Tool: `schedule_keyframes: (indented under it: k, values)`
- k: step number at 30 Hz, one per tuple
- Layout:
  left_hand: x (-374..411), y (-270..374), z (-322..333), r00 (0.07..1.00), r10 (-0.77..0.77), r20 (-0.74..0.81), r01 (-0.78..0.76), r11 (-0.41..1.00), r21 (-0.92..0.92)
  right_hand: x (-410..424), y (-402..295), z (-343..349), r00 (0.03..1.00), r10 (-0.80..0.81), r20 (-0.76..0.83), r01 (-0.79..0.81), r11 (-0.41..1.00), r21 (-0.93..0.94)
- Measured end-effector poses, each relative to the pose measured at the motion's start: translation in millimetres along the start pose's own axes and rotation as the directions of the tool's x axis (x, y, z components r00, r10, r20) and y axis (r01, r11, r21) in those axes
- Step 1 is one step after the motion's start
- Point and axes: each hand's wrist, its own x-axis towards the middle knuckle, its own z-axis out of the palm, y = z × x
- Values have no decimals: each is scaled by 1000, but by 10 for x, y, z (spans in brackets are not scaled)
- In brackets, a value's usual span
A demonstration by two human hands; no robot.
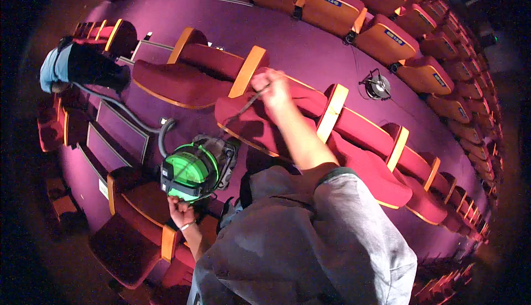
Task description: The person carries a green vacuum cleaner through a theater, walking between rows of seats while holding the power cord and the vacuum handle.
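A canister vacuum cleaner [188,168] with a bright green top stands on the purple carpet to my left. My left hand [181,214] is at its near edge, fingers curled against the rim; part of the grip is hidden. A grey hose [166,137] comes off the vacuum's far side. My right hand [271,89] is closed around a dark cord [249,105], held above a red theatre seat [236,114]. The cord slants down towards the vacuum, and its lower end is hard to follow.
Another person [70,66] bends over at the far left, where the hose leads. Carpeted steps [120,128] lie between us. Wooden armrests [332,112] divide the seat row. A round floor lamp or fan [378,87] sits in the aisle before wood-backed seats [332,10].
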Motion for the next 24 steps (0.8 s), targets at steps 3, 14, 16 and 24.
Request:
schedule_keyframes:
  k: [3, 14, 16, 24]
  values:
    - [-63, 326, -292, 981, -9, -195, -47, 958, -282, -24, -1098, -636, 902, -252, -352, 168, 953, -252]
    - [250, 288, -695, 947, 123, -296, -97, 990, 100, -398, -3352, -835, 738, -354, -574, 112, 904, -413]
    - [350, 63, -525, 936, 114, -332, -84, 991, 104, -141, -3171, -97, 862, -312, -399, 31, 819, -573]
    - [157, -150, -237, 969, -42, -245, 38, 999, -23, -210, -51, 2787, 586, 211, 782, 807, -65, -587]
